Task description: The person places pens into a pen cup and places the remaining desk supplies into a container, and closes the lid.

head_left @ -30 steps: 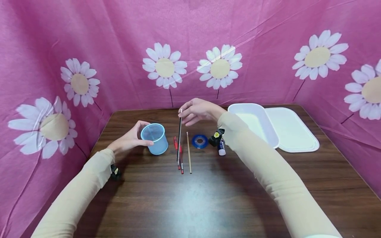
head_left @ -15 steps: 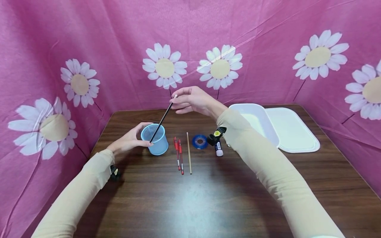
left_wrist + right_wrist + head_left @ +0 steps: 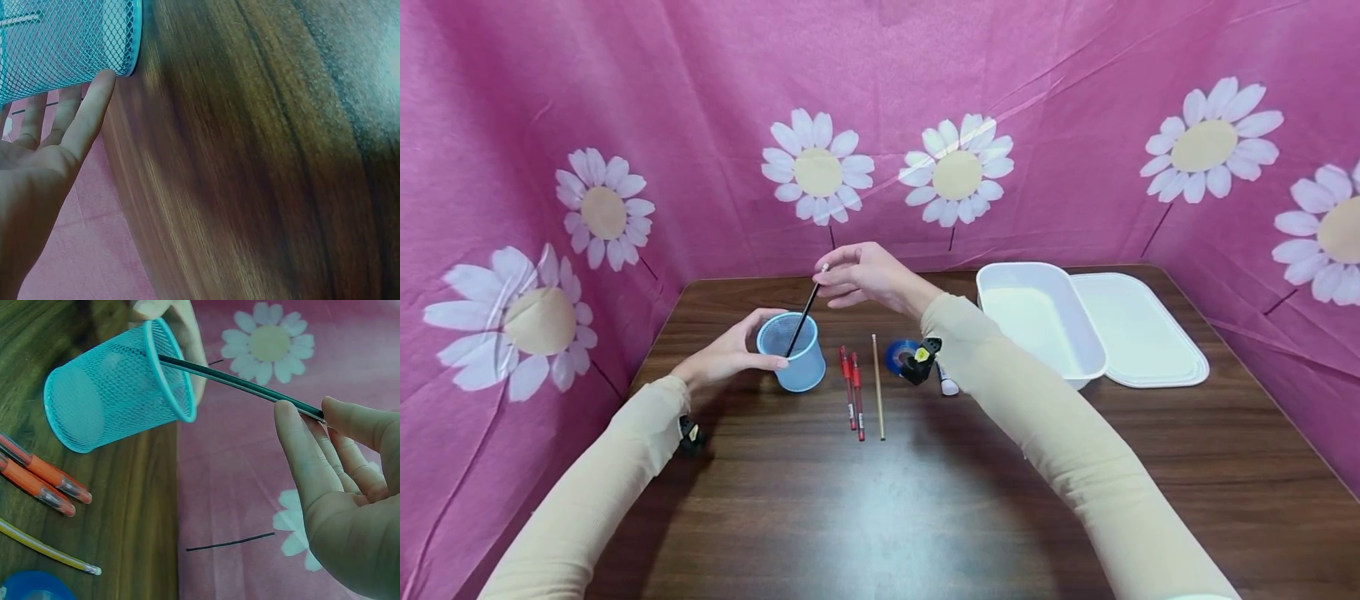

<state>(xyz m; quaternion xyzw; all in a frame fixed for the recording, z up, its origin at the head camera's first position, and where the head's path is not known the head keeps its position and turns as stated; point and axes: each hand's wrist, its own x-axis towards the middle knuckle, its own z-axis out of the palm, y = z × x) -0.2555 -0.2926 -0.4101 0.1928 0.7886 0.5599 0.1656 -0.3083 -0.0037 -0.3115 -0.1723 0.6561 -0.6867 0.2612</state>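
Note:
My left hand [image 3: 730, 354] holds a light-blue mesh pen cup [image 3: 802, 373] by its side, thumb near the front of the rim and fingers behind. In the left wrist view a fingertip lies against the mesh cup [image 3: 69, 56]. Above the cup, my right hand [image 3: 876, 277] pinches a black pencil [image 3: 807, 310] near its top end between thumb and fingers. The pencil slants down through the cup's mouth, its lower part inside. The right wrist view shows the pencil [image 3: 244, 385] crossing the rim, with my right hand [image 3: 337, 487] at its outer end.
Right of the cup lie two red pens [image 3: 857, 392] and a gold pencil [image 3: 878, 387]. Beyond them are a blue tape roll [image 3: 895, 354], partly behind the wrist camera, and a glue stick [image 3: 949, 387]. A white container [image 3: 1097, 362] and its flat white lid [image 3: 1157, 342] sit at back right.
My right hand has carried the black pencil leftward from above the red pens, tilting it and lowering its end into the cup. My left hand keeps its place on the cup.

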